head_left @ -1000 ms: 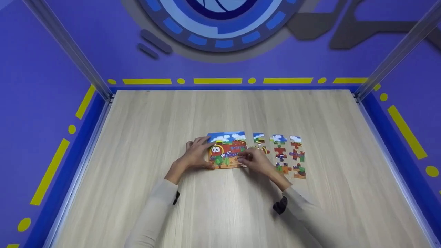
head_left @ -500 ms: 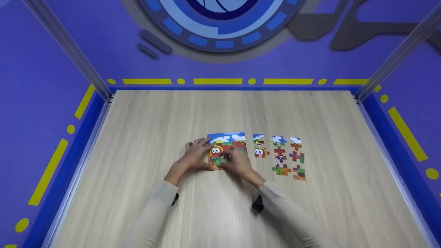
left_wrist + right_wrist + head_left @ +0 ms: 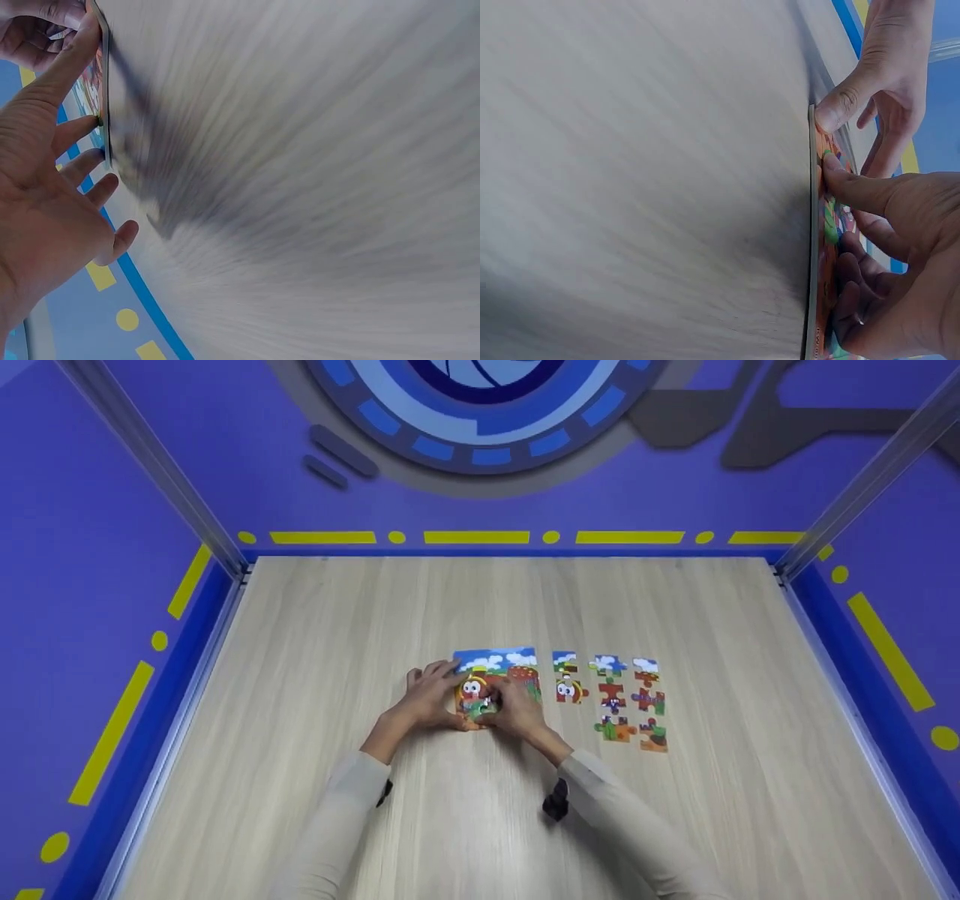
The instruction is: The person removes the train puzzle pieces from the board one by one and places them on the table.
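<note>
A flat picture board (image 3: 495, 657) with a red cartoon train under a cloudy sky lies on the table. My left hand (image 3: 426, 701) rests along its left edge, fingers spread. The left thumb presses the near left corner, as the left wrist view also shows of the board edge (image 3: 104, 82). Over the board's lower left part, my right hand (image 3: 520, 711) pinches a small green and orange puzzle piece (image 3: 830, 221) between thumb and fingers, low against the surface. The piece's outline is mostly hidden by the fingers.
Right of the board, loose puzzle pieces lie in three columns: a left column (image 3: 568, 690) of two, a middle column (image 3: 612, 695) and a right column (image 3: 648, 700). The wood-grain table (image 3: 360, 607) is enclosed by blue-purple walls with yellow dashes.
My right hand has moved left from the board's right side to its lower left part with the puzzle piece, then shifted only slightly. The left hand stays on the left edge.
</note>
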Action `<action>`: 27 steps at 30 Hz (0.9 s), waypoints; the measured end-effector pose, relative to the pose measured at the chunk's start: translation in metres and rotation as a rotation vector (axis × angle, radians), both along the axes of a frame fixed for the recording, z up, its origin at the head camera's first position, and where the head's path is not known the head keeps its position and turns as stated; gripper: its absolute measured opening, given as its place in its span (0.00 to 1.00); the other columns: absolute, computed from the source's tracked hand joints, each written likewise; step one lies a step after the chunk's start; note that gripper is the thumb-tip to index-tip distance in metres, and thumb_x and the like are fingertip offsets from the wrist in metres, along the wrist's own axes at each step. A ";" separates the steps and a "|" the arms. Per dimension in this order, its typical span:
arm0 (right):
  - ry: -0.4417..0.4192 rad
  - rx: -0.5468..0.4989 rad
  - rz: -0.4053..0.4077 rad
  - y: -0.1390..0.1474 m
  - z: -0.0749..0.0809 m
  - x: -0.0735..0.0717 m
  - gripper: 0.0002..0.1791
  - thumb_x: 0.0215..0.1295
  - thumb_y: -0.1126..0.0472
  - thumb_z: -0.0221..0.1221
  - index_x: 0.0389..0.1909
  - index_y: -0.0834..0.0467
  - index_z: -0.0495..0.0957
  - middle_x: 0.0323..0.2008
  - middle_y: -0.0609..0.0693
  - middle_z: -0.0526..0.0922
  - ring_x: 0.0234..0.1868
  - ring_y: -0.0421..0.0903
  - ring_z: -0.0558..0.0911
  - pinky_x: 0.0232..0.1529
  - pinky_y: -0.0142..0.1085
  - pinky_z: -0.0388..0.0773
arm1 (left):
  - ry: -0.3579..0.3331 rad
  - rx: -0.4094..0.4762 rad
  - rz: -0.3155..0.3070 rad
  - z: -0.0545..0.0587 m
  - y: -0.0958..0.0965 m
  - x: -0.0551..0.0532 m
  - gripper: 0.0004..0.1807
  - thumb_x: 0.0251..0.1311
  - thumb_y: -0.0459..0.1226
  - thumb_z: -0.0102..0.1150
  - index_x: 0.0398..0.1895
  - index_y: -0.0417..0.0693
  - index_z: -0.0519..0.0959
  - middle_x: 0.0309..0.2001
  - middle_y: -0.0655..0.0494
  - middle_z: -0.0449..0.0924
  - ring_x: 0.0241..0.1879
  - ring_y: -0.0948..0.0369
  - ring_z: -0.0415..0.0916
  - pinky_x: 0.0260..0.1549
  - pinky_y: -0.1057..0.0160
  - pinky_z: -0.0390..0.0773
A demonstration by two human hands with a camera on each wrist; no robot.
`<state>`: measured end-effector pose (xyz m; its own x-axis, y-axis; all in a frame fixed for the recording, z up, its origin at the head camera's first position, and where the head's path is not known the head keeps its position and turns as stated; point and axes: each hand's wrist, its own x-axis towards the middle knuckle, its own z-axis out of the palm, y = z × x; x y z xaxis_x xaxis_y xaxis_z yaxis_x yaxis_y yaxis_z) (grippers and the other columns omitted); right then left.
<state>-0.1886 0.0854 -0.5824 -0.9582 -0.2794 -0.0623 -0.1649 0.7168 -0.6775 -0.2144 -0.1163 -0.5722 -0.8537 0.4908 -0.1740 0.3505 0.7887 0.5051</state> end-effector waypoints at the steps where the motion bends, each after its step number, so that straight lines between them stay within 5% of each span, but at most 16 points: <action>1: 0.011 -0.011 0.002 0.000 -0.001 0.000 0.18 0.53 0.64 0.76 0.42 0.61 0.81 0.41 0.55 0.82 0.42 0.48 0.78 0.45 0.44 0.76 | 0.000 0.001 0.002 0.000 0.000 0.000 0.50 0.46 0.50 0.81 0.74 0.48 0.69 0.80 0.45 0.56 0.78 0.41 0.51 0.69 0.31 0.51; 11: 0.024 -0.208 0.056 0.006 -0.004 0.002 0.14 0.58 0.69 0.71 0.43 0.64 0.80 0.33 0.55 0.86 0.32 0.43 0.81 0.31 0.27 0.71 | 0.006 0.025 -0.002 0.000 -0.001 0.001 0.51 0.46 0.51 0.81 0.74 0.46 0.69 0.79 0.44 0.58 0.77 0.40 0.53 0.67 0.31 0.51; 27: -0.108 -0.340 0.073 0.018 0.015 0.003 0.13 0.59 0.76 0.65 0.45 0.65 0.80 0.32 0.56 0.85 0.29 0.38 0.77 0.29 0.26 0.71 | -0.008 0.011 -0.015 0.001 -0.001 0.001 0.52 0.47 0.52 0.80 0.76 0.48 0.67 0.80 0.43 0.55 0.79 0.41 0.51 0.70 0.31 0.49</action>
